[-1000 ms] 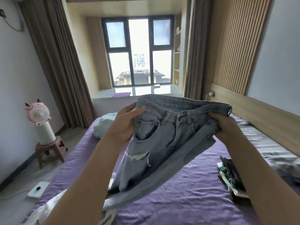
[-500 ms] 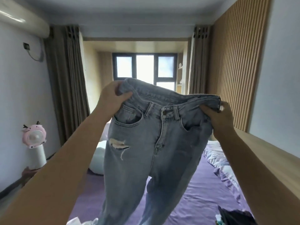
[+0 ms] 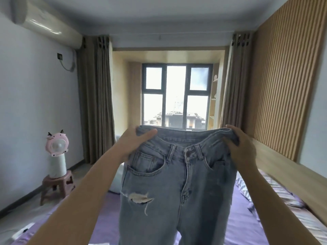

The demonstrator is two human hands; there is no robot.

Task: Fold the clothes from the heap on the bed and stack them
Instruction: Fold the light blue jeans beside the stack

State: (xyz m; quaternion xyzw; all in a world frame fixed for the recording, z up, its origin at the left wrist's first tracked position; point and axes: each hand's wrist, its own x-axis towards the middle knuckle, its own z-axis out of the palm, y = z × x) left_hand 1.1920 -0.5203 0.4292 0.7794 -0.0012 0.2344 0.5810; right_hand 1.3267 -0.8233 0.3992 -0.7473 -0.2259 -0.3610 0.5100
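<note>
The left hand (image 3: 131, 145) & right hand (image 3: 241, 147) each grip 1 end of the jeans (image 3: 177, 188) waistband. Jeans hang straight down, legs long, above the bed (image 3: 244, 225), equally near both hands.

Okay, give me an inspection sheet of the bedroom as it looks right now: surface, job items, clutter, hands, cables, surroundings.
Surface: bed with purple sheet, striped bedding along its right side.
Job's things: light blue ripped jeans, held up by the waistband, legs hanging down.
Clutter: white cloth at the bed's near left corner.
Grips: left hand and right hand each grip a waistband end.
Cables: one below the air conditioner.
Surroundings: window, curtains, pink fan on a stool.
</note>
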